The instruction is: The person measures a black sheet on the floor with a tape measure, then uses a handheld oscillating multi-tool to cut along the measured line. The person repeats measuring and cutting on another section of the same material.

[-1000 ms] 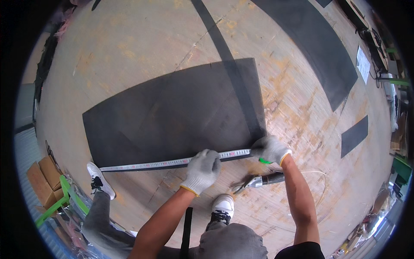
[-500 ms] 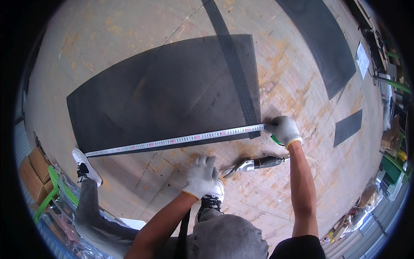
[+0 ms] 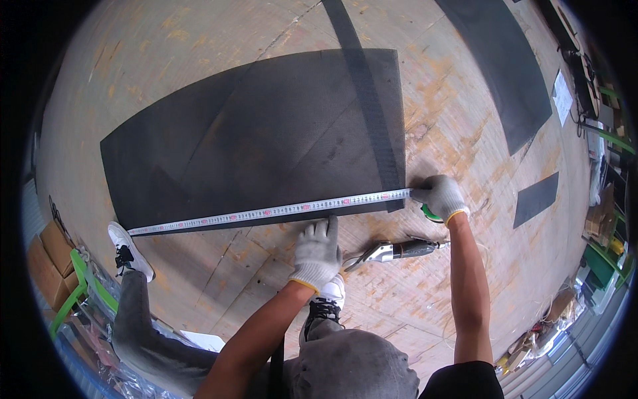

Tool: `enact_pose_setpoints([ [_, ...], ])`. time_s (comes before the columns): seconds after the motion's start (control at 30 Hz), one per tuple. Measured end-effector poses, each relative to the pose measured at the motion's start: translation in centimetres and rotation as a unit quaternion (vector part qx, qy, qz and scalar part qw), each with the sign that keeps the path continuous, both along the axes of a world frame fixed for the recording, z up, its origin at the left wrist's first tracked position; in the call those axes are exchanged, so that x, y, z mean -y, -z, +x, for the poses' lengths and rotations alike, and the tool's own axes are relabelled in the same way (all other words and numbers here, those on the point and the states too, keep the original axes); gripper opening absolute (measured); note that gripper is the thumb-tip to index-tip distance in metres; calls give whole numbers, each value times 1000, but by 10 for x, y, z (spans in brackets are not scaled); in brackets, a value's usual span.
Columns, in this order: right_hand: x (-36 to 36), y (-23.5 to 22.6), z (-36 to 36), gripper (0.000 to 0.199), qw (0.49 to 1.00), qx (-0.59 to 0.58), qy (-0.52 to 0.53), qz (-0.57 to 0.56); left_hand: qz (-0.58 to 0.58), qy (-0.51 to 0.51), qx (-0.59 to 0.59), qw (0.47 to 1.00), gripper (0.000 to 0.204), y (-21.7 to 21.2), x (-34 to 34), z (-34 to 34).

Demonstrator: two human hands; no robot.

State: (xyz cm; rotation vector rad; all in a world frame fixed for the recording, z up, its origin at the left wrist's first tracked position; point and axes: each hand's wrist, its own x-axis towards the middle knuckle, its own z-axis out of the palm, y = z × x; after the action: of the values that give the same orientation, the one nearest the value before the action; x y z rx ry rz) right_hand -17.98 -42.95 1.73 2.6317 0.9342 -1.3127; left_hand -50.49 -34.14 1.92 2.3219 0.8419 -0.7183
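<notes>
A large dark mesh sheet (image 3: 266, 133) with a curved far edge lies flat on the worn floor. Along its near edge runs a white tape measure (image 3: 266, 213), pulled straight from beside my left shoe (image 3: 128, 251) to the sheet's right corner. My right hand (image 3: 442, 198), in a grey-white glove, is closed round the tape measure's case; only a green part of it shows below the fingers. My gloved left hand (image 3: 316, 253) holds nothing, its fingers stretched forward by the sheet's near edge. Whether the fingertips touch the sheet I cannot tell.
An air-tool-like cutter (image 3: 399, 251) with a silver head and dark grip lies between my hands. A second dark sheet (image 3: 505, 73) and a small dark piece (image 3: 535, 199) are to the right. Cardboard boxes (image 3: 53, 259) and a green frame (image 3: 83, 286) stand at the left edge.
My left hand has moved forward from above my shoe to the sheet's near edge, its fingers now straighter. The right hand stays on the tape measure, almost unmoved.
</notes>
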Motion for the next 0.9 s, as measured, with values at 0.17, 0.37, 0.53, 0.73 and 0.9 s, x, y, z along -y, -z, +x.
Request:
enact_pose_setpoints([
  [0.17,-2,-1,0,41,1000,-7,-9,-4,-1,-5,15,1000,77,1,1,2],
  [0.37,8,-4,-4,34,998,-13,68,0,-7,-16,53,998,39,-1,-19,10],
  [0.53,24,3,-15,38,996,29,66,56,42,21,145,988,31,6,-43,59],
  [0.73,37,4,-17,41,993,-2,110,41,-46,174,94,979,24,20,-33,119],
  [0.9,44,-3,-18,47,991,-9,123,53,-72,203,148,965,17,29,-27,135],
])
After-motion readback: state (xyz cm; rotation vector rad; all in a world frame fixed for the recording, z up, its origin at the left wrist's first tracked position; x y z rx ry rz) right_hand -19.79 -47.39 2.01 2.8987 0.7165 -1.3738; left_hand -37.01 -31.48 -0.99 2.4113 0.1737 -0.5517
